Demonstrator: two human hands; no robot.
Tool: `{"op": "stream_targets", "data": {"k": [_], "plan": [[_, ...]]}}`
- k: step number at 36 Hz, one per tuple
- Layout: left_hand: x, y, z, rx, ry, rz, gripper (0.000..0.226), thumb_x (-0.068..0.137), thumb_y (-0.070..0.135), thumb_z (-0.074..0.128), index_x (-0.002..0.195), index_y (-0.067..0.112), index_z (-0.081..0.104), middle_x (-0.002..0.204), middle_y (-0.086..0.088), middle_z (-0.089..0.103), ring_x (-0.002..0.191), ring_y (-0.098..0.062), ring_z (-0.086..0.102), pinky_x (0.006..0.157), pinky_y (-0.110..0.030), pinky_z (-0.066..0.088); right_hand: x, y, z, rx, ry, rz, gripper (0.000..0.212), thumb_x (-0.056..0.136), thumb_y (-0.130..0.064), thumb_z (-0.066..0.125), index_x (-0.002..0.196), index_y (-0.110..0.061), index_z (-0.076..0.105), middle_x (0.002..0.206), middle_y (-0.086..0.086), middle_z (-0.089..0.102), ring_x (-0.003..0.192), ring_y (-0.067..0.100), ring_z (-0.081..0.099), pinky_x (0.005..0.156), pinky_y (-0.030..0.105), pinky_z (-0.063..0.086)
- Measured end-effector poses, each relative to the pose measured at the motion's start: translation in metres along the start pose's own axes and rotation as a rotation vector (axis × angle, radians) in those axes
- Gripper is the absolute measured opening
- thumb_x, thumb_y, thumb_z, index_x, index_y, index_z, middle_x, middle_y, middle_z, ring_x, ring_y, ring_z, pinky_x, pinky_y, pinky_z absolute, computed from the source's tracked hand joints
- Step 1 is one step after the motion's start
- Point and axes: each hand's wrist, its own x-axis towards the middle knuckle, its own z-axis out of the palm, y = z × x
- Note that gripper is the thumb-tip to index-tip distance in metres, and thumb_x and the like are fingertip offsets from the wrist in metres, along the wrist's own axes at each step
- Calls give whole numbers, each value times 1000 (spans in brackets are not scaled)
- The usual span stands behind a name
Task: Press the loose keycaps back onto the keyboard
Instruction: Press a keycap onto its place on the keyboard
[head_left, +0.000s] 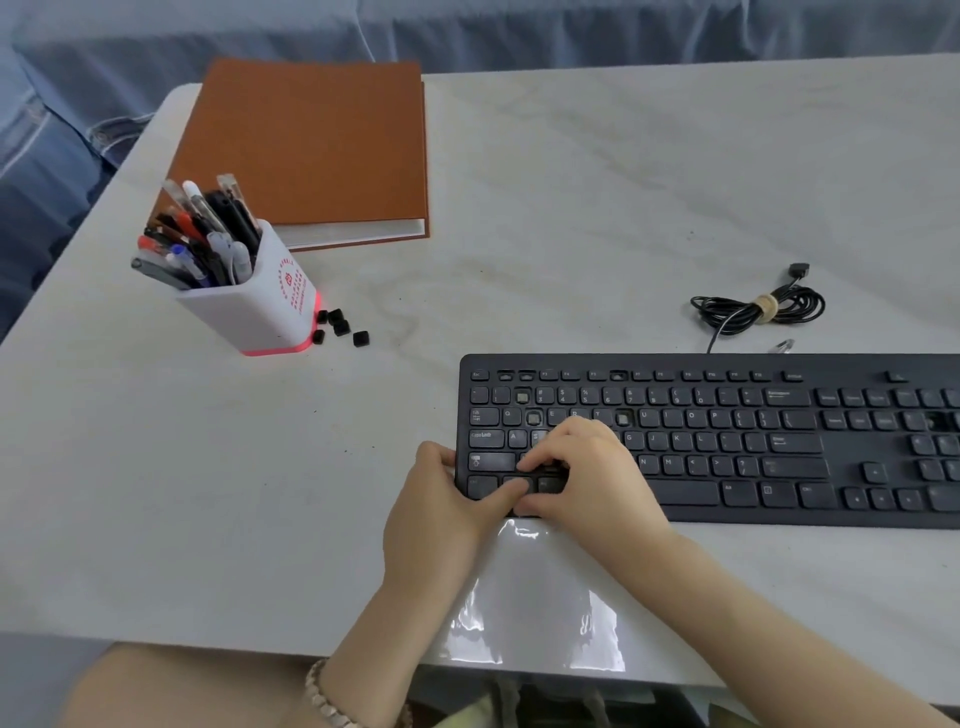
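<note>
Black keyboard (727, 457) — left hand (441, 514) (right hand (587, 467))

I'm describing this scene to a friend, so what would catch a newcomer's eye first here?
Both hands crowd the near-left corner of the keyboard: the left hand grips its edge, the right hand has fingertips down on the keys. A few keycaps lie loose beside the pen cup at left, and an orange book lies behind it.
</note>
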Motion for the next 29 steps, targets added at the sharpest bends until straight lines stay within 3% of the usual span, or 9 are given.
{"op": "stream_targets", "data": {"k": [4,6,9,11,13,23,27,29], "plan": [[2,1,-1,71,-16,-14,47,68,49,75,88,24,41,78,11,57,72,-5,57,59,-27,41,0,13,-11,0,-53,-112,33,67,-19,81,98,-21,69,94,-14,48,95,3,38,83,-1,24],[3,3,-2,89,-26,-22,47,70,50,74,87,25,39,81,11,56,73,-5,57,60,-27,40,3,22,-20,17,73,-160,26,70,-20,80,94,-17,72,96,-13,52,97,5,43,89,-1,23],[5,5,-3,107,-45,-54,47,71,50,73,89,23,39,86,9,56,76,-7,56,59,-27,39,12,38,-35,-88,318,-151,28,78,-29,66,99,-11,71,106,0,61,106,14,49,100,18,29],[5,7,-4,122,-59,-69,48,71,51,73,89,22,39,88,8,56,77,-8,56,59,-27,38,20,49,-41,-220,315,-86,38,83,-32,59,113,-8,65,122,8,59,119,24,48,104,33,29],[4,8,-4,146,-70,-73,48,71,52,72,89,23,38,88,8,55,77,-8,56,59,-27,38,23,55,-41,-295,279,-39,44,87,-32,56,123,-6,58,130,11,55,127,30,44,107,41,26],[6,11,-6,249,-92,-67,43,80,46,67,90,20,33,86,7,52,74,-11,52,55,-26,32,27,55,-35,-331,330,-49,50,85,-39,45,116,-5,63,120,11,62,117,31,54,103,44,33],[15,3,-15,179,-178,-25,22,91,30,59,90,19,40,79,7,49,69,-6,48,57,-21,32,27,56,-36,-342,338,-72,53,84,-41,41,114,-5,64,118,11,63,114,31,56,101,45,35],[18,-1,-20,2,-147,-69,8,94,23,55,90,18,50,79,5,51,71,-9,49,59,-19,35,27,57,-37,-345,333,-72,52,85,-41,41,114,-5,65,118,11,63,114,31,57,100,46,37]]}}
